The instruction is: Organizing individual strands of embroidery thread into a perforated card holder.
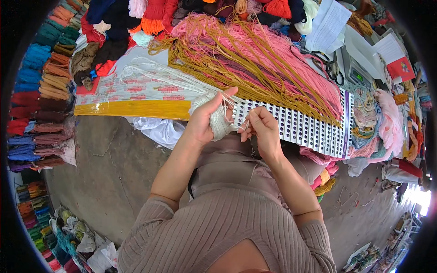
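Observation:
My left hand (203, 117) is wrapped round a skein of white thread (220, 123) near the table's front edge. Loose white strands (175, 77) trail from it up and to the left across the tabletop. My right hand (265, 129), just right of the skein, has thumb and forefinger pinched on a thin white thread, with the other fingers curled. Under and beyond the right hand lie white strips punched with rows of dark holes (298, 125). Pink yarn (300, 73) and mustard yarn (195, 66) are laced to these strips and spread over the table behind.
Yellow tape (132, 109) runs along the table's left front edge. Coloured skeins (152, 13) pile up at the back. Black scissors (334, 70), a scale (357, 73) and papers (325, 25) sit at the right. Shelves of yarn (34, 95) stand left. A white bag (157, 132) hangs below the table.

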A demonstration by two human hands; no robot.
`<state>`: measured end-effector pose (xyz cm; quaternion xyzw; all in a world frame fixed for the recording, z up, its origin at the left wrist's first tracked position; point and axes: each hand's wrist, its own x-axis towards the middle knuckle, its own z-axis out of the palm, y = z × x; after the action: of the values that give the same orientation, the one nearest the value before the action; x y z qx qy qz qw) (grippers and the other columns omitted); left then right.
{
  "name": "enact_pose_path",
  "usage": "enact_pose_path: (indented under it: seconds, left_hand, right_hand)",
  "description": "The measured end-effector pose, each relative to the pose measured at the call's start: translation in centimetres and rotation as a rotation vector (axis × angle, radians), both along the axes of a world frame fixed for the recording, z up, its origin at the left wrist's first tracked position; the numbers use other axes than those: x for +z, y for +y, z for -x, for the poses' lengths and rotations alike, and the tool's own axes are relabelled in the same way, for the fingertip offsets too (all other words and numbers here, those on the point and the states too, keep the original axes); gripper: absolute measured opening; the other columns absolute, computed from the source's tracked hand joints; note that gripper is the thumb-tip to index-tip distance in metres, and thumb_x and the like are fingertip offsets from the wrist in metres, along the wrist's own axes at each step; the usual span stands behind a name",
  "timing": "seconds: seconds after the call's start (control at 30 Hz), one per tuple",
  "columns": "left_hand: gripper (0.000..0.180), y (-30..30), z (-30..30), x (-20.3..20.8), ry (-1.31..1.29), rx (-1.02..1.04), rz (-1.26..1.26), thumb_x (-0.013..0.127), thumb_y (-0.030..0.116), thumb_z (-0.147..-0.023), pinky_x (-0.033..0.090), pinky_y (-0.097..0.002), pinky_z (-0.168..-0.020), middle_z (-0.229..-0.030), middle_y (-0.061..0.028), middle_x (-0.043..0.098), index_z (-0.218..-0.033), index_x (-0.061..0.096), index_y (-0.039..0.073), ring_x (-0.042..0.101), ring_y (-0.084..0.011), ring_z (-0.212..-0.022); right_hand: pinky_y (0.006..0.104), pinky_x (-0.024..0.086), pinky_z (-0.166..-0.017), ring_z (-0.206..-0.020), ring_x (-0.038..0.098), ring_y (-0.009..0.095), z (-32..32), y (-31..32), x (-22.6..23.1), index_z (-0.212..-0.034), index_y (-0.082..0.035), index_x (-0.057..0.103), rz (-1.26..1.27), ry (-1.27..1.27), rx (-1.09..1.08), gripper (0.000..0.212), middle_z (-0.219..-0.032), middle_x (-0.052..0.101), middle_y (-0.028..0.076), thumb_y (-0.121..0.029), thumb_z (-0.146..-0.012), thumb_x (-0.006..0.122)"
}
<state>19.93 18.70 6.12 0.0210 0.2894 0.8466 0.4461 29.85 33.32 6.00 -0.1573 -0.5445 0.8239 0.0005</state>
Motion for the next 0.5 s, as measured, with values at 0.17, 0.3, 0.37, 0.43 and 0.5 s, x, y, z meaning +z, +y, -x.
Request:
enact_pose_path:
  seconds: [0.17, 0.3, 0.37, 0.43, 0.5]
  left_hand:
    - [0.043, 0.1, 0.0, -0.7, -0.019, -0.051, -0.107, 0.043, 0.028, -0.095, 0.049, -0.0276, -0.067, -0.083, -0.0038, 0.056, -0.129, 0.042, 0.004, 0.053, -0.0089, -0.064]
    - [0.042, 0.7, -0.7, 1.0, 0.038, 0.073, 0.203, 0.044, 0.029, -0.095, 0.045, -0.0249, -0.058, -0.078, -0.0022, 0.053, -0.129, 0.044, 0.005, 0.047, -0.0078, -0.054]
    - [0.042, 0.5, -0.7, 1.0, 0.068, 0.098, 0.275, 0.044, 0.03, -0.095, 0.044, -0.0243, -0.056, -0.076, -0.0019, 0.053, -0.129, 0.044, 0.006, 0.044, -0.0074, -0.051]
    - [0.042, 0.2, -0.5, 0.5, 0.135, 0.069, 0.245, 0.042, 0.032, -0.095, 0.044, -0.0231, -0.056, -0.073, -0.0009, 0.052, -0.129, 0.045, 0.007, 0.04, -0.006, -0.048]
    - [0.042, 0.2, -0.5, 0.4, 0.122, 0.061, 0.212, 0.041, 0.033, -0.095, 0.044, -0.0226, -0.055, -0.072, -0.0003, 0.052, -0.129, 0.045, 0.007, 0.039, -0.0054, -0.047]
  right_hand:
    - [0.0236, 0.041, -0.047, -0.051, 0.055, 0.014, 0.0, -0.1, 0.3, -0.088, -0.003, 0.049, 0.028, 0.031, -0.077, 0.02, -0.069, 0.06, 0.01, -0.021, -0.095, 0.043]
    - [0.0216, 0.037, -0.043, -0.048, 0.052, 0.012, -0.1, -0.1, 0.5, -0.089, -0.003, 0.048, 0.013, 0.019, -0.089, 0.019, -0.065, 0.056, 0.007, -0.021, -0.095, 0.044]
    - [0.0196, 0.035, -0.045, -0.047, 0.044, 0.007, -0.3, -0.2, 0.4, -0.089, -0.003, 0.048, -0.099, 0.005, -0.078, 0.018, -0.061, 0.05, 0.003, -0.019, -0.096, 0.043]
    - [0.0197, 0.032, -0.043, -0.046, 0.041, 0.006, -0.4, -0.2, 0.2, -0.089, -0.003, 0.048, -0.116, 0.016, -0.085, 0.018, -0.059, 0.047, 0.002, -0.019, -0.096, 0.043]
    - [0.0199, 0.03, -0.041, -0.045, 0.038, 0.005, -0.6, -0.2, 0.2, -0.089, -0.003, 0.048, -0.131, 0.028, -0.088, 0.018, -0.057, 0.044, 0.0, -0.019, -0.096, 0.043]
